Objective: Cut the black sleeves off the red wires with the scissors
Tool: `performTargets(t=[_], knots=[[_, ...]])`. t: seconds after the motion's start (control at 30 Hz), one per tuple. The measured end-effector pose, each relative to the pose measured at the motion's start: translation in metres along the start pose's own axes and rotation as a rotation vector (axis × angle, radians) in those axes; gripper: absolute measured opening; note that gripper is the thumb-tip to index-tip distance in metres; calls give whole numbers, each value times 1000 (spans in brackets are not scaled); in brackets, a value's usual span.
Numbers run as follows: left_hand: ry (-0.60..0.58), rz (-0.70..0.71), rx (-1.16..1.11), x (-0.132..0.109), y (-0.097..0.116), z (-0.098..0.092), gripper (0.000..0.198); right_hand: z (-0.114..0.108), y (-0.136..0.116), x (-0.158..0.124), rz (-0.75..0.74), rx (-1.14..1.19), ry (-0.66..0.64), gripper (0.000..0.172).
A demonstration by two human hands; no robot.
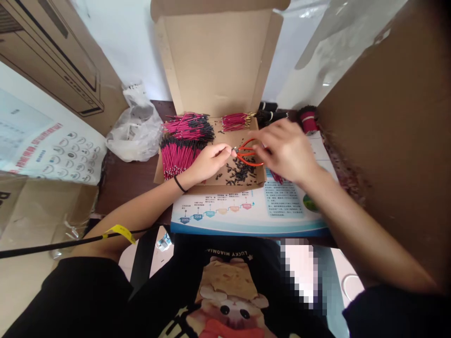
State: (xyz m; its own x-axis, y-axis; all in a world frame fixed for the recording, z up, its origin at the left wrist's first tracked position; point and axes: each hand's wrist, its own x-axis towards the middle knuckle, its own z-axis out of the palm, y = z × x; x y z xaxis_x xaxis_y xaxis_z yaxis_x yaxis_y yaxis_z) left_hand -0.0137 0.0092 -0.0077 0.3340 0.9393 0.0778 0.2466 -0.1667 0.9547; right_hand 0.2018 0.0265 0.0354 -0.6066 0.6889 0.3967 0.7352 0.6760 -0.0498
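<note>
Our left hand (208, 163) pinched something too small to identify (234, 149) at the tip of the red-handled pliers (249, 153); our right hand (287, 151) curled above, hiding whether it gripped them.

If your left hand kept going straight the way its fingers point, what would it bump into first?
Probably the red-handled pliers, right by the fingertips of the left hand. It may already be touching them; that's hard to tell from up here.
</note>
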Motion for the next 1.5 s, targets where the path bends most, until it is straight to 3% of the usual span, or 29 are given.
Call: performTargets(t=[0.17,0.47,0.63,0.77,1.03,1.33,1.5], knots=[[-35,-50,-5,-2,3,-1,27,13,-4,-5,-85,-91,-162,27],[-58,-141,-166,0,0,-3,28,7,-14,-20,28,-44,-90,25],[-44,-175,-220,1,-3,-3,28,9,-14,-26,86,-66,-64,46],[-35,-155,-216,1,-4,-3,27,14,-12,-25,186,-47,-7,50],[-8,-143,-157,1,3,-3,24,21,-6,-24,237,146,30,37],[85,-44,-262,0,8,-2,11,6,-24,-23,209,216,152,31],[92,21,-293,-3,10,-3,15,2,-33,-23,198,265,96,30]])
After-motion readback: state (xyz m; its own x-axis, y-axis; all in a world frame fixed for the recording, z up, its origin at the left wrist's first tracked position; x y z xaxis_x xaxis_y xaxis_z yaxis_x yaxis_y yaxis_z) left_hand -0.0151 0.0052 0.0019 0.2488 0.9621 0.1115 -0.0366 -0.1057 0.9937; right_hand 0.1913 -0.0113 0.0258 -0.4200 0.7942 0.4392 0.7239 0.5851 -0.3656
